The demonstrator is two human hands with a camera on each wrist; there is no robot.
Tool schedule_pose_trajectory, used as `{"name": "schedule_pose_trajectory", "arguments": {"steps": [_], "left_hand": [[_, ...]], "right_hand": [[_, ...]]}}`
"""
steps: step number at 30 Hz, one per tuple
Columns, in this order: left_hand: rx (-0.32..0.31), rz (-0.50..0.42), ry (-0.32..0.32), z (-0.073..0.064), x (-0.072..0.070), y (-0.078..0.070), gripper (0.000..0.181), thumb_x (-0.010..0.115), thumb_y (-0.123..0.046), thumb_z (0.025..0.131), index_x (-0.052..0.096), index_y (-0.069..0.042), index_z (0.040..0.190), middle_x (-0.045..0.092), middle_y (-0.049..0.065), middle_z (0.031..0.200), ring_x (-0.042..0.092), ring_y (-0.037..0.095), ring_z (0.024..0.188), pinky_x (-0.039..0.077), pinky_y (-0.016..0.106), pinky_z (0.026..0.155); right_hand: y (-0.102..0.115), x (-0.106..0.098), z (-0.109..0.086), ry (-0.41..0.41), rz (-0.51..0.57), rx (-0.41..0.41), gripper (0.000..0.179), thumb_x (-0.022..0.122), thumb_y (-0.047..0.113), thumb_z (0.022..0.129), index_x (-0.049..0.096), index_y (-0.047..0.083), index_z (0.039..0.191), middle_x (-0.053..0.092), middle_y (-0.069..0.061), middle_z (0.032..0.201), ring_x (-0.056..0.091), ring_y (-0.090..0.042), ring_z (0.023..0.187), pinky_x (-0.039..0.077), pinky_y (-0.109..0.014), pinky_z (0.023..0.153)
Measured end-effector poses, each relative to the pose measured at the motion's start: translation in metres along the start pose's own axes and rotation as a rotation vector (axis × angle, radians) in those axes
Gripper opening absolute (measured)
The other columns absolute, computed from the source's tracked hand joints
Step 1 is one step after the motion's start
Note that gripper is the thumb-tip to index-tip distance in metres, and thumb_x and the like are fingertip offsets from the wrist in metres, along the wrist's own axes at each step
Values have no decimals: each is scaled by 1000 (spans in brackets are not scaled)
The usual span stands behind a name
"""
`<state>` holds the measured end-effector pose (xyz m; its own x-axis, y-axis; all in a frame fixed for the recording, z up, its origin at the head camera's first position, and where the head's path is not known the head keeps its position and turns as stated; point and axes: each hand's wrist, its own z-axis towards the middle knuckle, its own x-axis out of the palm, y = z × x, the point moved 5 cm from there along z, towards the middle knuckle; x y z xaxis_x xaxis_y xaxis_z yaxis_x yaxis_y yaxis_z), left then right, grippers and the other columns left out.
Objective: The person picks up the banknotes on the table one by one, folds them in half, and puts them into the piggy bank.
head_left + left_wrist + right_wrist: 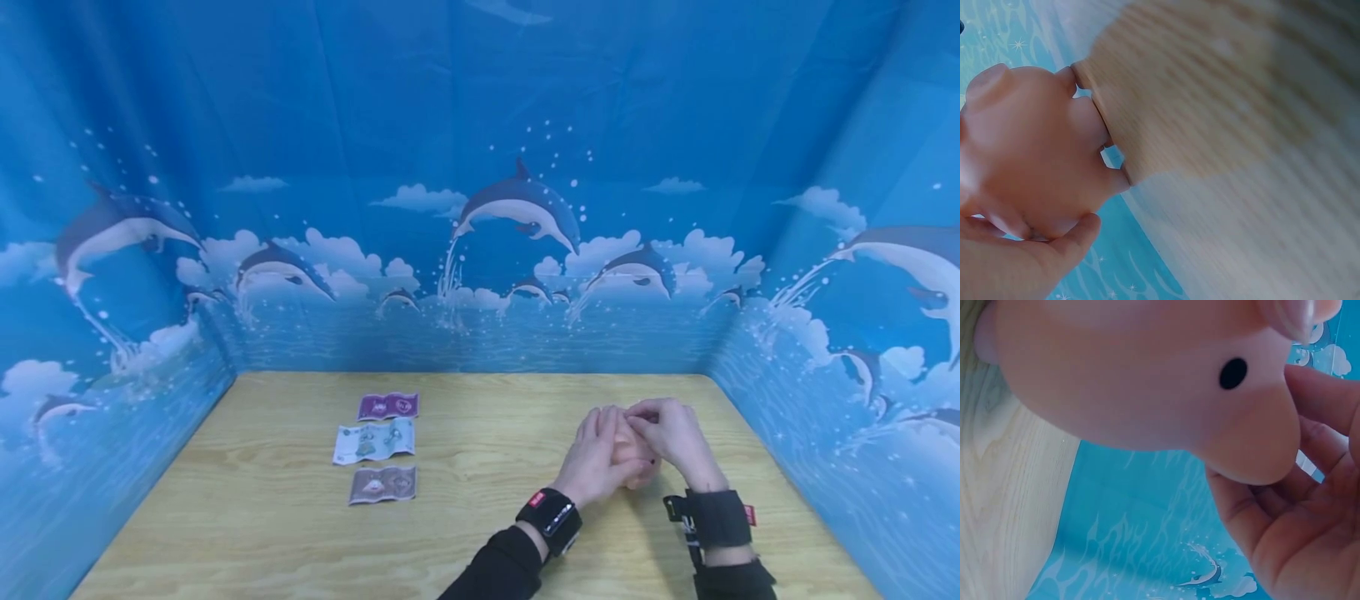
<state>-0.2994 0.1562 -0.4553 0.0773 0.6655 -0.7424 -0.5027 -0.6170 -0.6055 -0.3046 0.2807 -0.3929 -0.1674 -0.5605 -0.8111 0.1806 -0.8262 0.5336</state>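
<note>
Cupped the piggy bank (pixel 1035 144), upright on the table (pixel 285 542), from its left with the left hand (pixel 592 458); bent fingers of the right hand (pixel 677 433) over its top, could not tell on what; had banknotes (pixel 375 440) well to its left.

A pale wood-grain tabletop (pixel 255 517) is carrying a wavy pale green banknote (pixel 374 442); a purple note (pixel 387 407) is lying just beyond that banknote, a brownish note (pixel 382 485) is lying just on its near side, and a pink pig figure (pixel 1032 137) is standing well to its right.
</note>
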Motion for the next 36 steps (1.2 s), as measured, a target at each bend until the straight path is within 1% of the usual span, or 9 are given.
{"name": "schedule_pose_trajectory", "arguments": {"steps": [6,15,20,22,25,27,30,33,36], "left_hand": [[3,2,-2,0,-1,1,81,63,-57,88,28,-20,151,41,7,143,41,19,135,39,32,113],[-27,-23,18,-2,-4,1,86,63,-60,87,25,-21,154,37,9,150,37,21,140,38,35,114],[-18,-40,23,0,-7,0,86,66,-60,85,28,-22,152,43,6,140,46,15,126,47,32,104],[-36,-56,26,0,-7,1,87,68,-60,83,28,-23,151,43,6,140,47,15,125,48,33,102],[-100,-100,39,-3,-6,4,96,68,-63,81,23,-24,155,31,13,156,37,26,140,43,43,110],[-136,-137,38,-6,-9,5,98,68,-65,80,19,-26,157,23,15,161,31,31,145,38,51,113],[-146,-189,29,-13,-19,6,94,67,-65,81,22,-28,156,26,14,160,32,31,144,36,56,113],[-148,-232,37,-19,-29,7,89,62,-65,85,25,-25,155,31,10,158,34,29,144,35,57,113],[-146,-250,62,-25,-41,9,90,59,-65,87,25,-19,156,32,9,158,34,27,144,34,55,115]], "right_hand": [[0,2,1,25,-17,31,13,66,6,89,74,0,98,74,-19,97,68,-32,90,56,-42,73],[1,0,1,43,12,25,14,64,7,91,73,0,99,73,-18,97,68,-29,88,55,-37,69],[-3,-4,1,0,38,7,16,63,8,93,73,1,103,73,-18,100,68,-31,91,56,-38,72],[-3,-5,1,-13,40,-2,17,62,9,94,73,2,104,73,-18,101,68,-32,93,56,-39,72],[0,-6,1,-26,40,-26,17,63,9,94,73,2,105,74,-17,101,68,-32,93,57,-40,73],[2,-7,0,-33,40,-50,17,63,10,94,73,3,105,74,-16,100,68,-31,92,57,-40,73],[6,-7,-1,-44,43,-85,16,64,12,94,73,3,104,74,-14,98,68,-30,90,57,-40,74],[8,-7,-1,-44,42,-99,16,64,13,94,73,4,104,75,-12,98,68,-28,89,57,-40,74],[10,-6,-1,-39,41,-105,16,64,13,95,73,4,105,75,-12,98,69,-27,89,57,-41,75]]}}
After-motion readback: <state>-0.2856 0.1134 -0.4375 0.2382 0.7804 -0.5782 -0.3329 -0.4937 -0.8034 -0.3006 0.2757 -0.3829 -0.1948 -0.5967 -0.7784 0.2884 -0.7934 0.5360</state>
